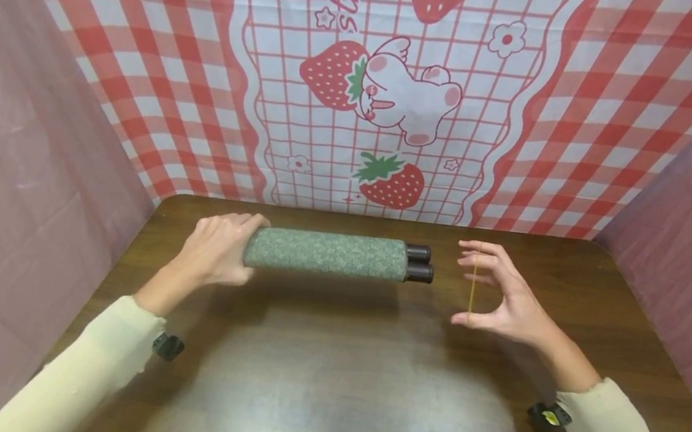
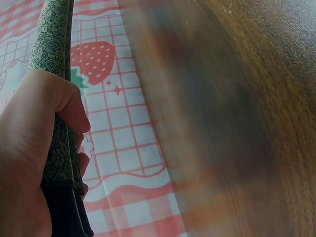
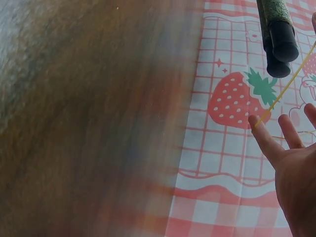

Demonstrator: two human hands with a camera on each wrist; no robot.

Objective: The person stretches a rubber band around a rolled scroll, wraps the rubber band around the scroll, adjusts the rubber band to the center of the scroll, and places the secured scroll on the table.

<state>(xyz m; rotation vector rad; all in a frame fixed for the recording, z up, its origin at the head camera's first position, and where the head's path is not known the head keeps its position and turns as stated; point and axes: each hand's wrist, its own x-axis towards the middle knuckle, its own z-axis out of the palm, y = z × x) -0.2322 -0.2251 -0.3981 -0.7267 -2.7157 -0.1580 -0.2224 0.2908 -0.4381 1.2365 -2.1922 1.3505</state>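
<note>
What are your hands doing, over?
Left fingers: gripping roll. Right fingers: spread, stretching band with thumb. Band apart from roll; nothing seen between.

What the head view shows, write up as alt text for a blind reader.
A person's left hand grips a green patterned roll with two dark ends poking out, over a wooden table. The right hand, clear of the roll, holds a yellow rubber band stretched taut. Behind is a red-and-white strawberry cloth.
</note>
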